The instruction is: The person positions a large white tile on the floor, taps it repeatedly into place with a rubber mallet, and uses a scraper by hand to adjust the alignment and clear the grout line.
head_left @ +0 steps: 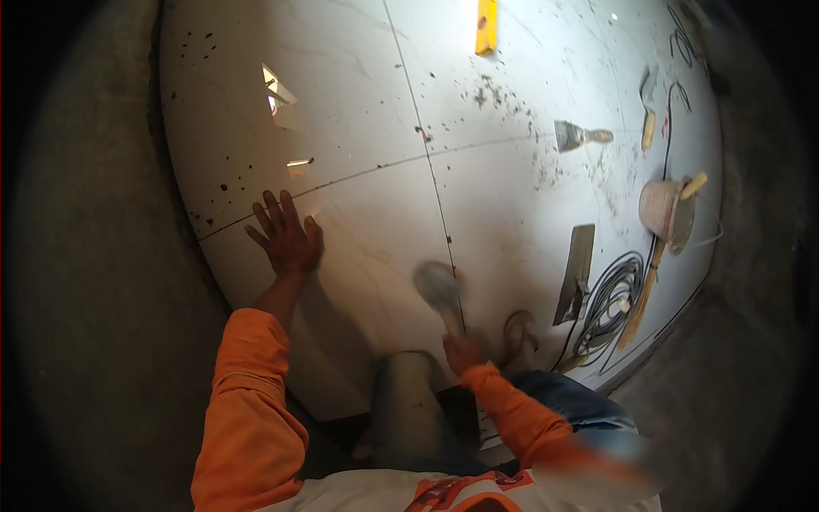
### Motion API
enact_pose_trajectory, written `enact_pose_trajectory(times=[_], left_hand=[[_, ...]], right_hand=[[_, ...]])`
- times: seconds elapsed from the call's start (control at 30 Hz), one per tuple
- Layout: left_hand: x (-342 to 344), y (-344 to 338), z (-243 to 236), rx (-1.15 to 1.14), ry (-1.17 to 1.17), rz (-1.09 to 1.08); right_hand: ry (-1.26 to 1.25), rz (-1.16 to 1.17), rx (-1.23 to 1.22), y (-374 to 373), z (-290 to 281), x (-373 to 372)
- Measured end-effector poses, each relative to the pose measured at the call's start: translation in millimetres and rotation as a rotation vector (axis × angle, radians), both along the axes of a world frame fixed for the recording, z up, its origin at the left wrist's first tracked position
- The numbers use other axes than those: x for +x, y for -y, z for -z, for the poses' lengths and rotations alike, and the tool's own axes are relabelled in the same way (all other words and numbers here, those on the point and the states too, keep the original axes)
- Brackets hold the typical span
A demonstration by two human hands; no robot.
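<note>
My left hand (285, 236) lies with fingers spread on a white marbled tile (350, 239), just below a grout line. Lower in the view, my right hand (462, 352) grips the handle of a grey mallet (438, 286), whose head is blurred near the vertical seam between tiles. Both my forearms are in orange sleeves, and my knee is bent at the lower edge of the tiles.
A yellow level (485, 26), putty knife (570, 136) and small trowel (647, 128) lie up top. At right are a flat trowel (573, 273), coiled cable (603, 307), straw brush (633, 324) and bucket (661, 209). Grey concrete (94, 256) borders the tiles.
</note>
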State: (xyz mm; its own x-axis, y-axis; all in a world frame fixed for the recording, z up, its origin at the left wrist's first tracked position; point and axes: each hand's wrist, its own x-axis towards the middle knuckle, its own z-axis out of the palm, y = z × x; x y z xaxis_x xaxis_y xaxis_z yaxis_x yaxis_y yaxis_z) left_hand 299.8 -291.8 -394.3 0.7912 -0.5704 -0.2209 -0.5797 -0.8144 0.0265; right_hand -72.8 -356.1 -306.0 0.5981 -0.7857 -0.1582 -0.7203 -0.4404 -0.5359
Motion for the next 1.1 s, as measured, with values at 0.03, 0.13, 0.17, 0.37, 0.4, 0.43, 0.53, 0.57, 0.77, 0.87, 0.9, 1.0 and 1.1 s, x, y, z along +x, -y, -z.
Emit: enact_pose_trajectory(times=[0.03,0.13,0.17,0.37,0.4,0.43,0.53,0.57,0.77,0.87,0.9,1.0,1.1], left_hand=[[2,-11,2,-0.008,0.025,0.007],[-7,8,7,-0.095,0.069,0.143],[-16,1,10,-0.094,0.069,0.166],[-102,-51,4,-0.127,0.020,0.279],[-132,-60,2,-0.103,-0.003,0.292],[-158,-66,-3,-0.083,-0.048,0.298],[-169,-78,-14,-0.068,-0.117,0.284],[-168,-80,-13,-0.082,-0.102,0.289],[-166,-80,-10,-0.115,-0.090,0.288],[-161,-86,-5,-0.073,-0.072,0.280],[-162,-84,-3,-0.090,-0.050,0.305],[-167,-95,-8,-0.058,-0.107,0.270],[-164,-84,-15,0.022,-0.109,0.288]], right_hand=[[-0.108,0.078,0.282,3,-7,9],[-0.163,0.380,0.207,-51,58,-27],[-0.135,0.476,0.036,-60,67,-33],[-0.006,0.227,0.461,-27,-56,27],[-0.002,0.249,0.443,-39,-42,15],[0.192,0.253,0.207,-51,-12,1],[0.127,0.343,0.221,-74,13,-14],[0.085,0.375,0.301,-78,13,-12],[0.205,0.399,0.138,-90,13,12],[0.065,0.308,0.391,-91,19,14],[0.166,0.217,0.305,-95,24,10],[0.066,0.216,0.375,-93,28,4],[-0.032,0.317,0.477,-81,10,20]])
